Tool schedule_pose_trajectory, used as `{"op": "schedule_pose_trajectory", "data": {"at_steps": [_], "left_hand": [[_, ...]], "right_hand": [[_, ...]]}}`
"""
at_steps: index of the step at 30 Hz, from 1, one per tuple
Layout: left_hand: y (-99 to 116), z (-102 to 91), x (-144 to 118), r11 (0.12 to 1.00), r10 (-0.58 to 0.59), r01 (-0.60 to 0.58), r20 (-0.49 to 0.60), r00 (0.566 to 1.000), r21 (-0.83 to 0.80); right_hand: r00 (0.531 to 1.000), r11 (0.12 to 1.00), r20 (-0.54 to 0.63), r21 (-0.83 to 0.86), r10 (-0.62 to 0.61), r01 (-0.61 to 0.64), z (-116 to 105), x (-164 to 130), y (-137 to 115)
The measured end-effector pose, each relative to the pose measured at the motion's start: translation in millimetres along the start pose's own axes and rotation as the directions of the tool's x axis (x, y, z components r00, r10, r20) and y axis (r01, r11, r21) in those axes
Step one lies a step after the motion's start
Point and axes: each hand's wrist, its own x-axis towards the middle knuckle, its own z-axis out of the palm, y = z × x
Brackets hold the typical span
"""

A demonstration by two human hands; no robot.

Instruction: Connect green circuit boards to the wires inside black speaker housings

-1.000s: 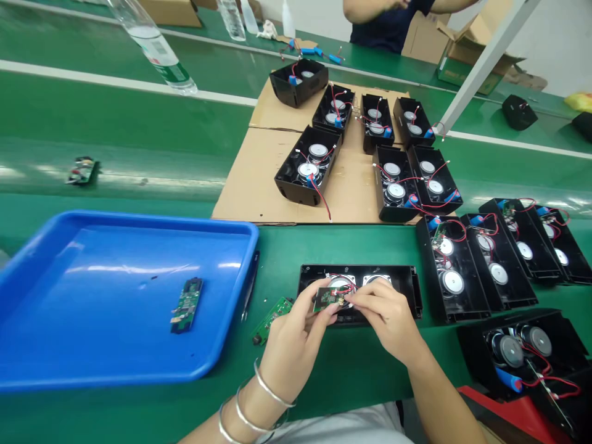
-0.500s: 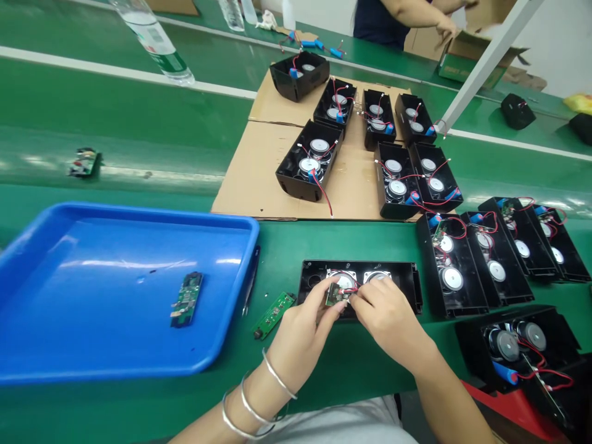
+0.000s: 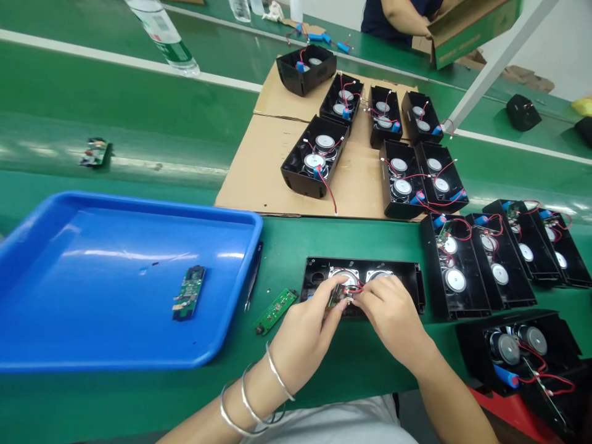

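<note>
My left hand (image 3: 306, 324) is closed on a small green circuit board (image 3: 337, 296), held between thumb and fingers over an open black speaker box (image 3: 407, 283). My right hand (image 3: 391, 317) pinches the end of the red wires (image 3: 355, 287) right at the board's edge; fingertips partly hide the white plug (image 3: 349, 298) there. Two round speakers sit in the box behind my fingers. On the table left of my left hand lies a longer green circuit board (image 3: 276, 311).
A blue tray (image 3: 115, 351) with one circuit board (image 3: 189, 293) stands at left, tweezers (image 3: 254, 275) beside it. Several speaker boxes (image 3: 456, 265) fill the right side and the cardboard (image 3: 259, 166). Across the line, another person (image 3: 402, 15) handles a carton (image 3: 476, 31).
My hands stay over the box, with the board and wire end close together. The view has shifted slightly. The other person's carton has been raised and tilted.
</note>
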Motion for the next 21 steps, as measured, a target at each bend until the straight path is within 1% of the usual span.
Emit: {"op": "schedule_pose_trajectory", "data": {"at_steps": [1, 3, 5, 7, 12, 15, 17, 19, 20, 21], "left_hand": [[-0.1, -1.5, 1.0, 1.0, 0.016, -0.016, 0.014, 1.0, 0.014], [-0.4, -4.7, 3.2, 0.999, 0.038, -0.038, 0.049, 0.998, 0.008], [-0.2, -7.1, 4.6, 0.999, 0.049, -0.047, 0.083, 0.995, -0.022], [0.3, -7.7, 4.3, 0.997, 0.065, -0.062, 0.093, 0.994, -0.037], [-0.6, -3.8, 0.2, 0.994, 0.106, -0.105, 0.042, 0.993, -0.012], [-0.9, -3.4, 0.2, 0.995, 0.094, -0.095, 0.065, 0.993, 0.009], [0.2, -5.5, -0.1, 0.998, 0.065, -0.065, 0.072, 0.995, -0.005], [1.4, -8.7, -2.5, 0.999, 0.028, -0.027, 0.034, 0.999, -0.021], [1.8, -10.1, -4.8, 1.0, 0.011, -0.011, 0.002, 1.0, -0.02], [1.9, -11.4, -7.5, 1.0, 0.001, -0.002, -0.028, 1.0, -0.014]], "right_hand": [[0.999, 0.997, -0.004, 0.062, 0.042, -0.042, 0.7, -0.3, 1.5], [0.993, 0.973, 0.025, 0.197, 0.116, -0.118, 1.1, -0.1, 5.2], [0.987, 0.932, 0.072, 0.323, 0.147, -0.162, 0.6, 1.0, 8.8], [0.985, 0.899, 0.085, 0.404, 0.149, -0.171, 0.3, 2.6, 11.2], [0.988, 0.885, 0.06, 0.441, 0.14, -0.152, 4.6, 4.3, 10.1], [0.988, 0.89, 0.074, 0.431, 0.132, -0.151, 6.9, 2.9, 8.9], [0.982, 0.875, 0.115, 0.446, 0.152, -0.188, 4.8, 2.8, 10.6], [0.953, 0.817, 0.21, 0.495, 0.218, -0.296, -0.3, 4.7, 14.0], [0.925, 0.778, 0.272, 0.507, 0.265, -0.372, -3.1, 6.6, 15.7], [0.89, 0.751, 0.328, 0.485, 0.317, -0.447, -5.3, 9.0, 16.8]]}}
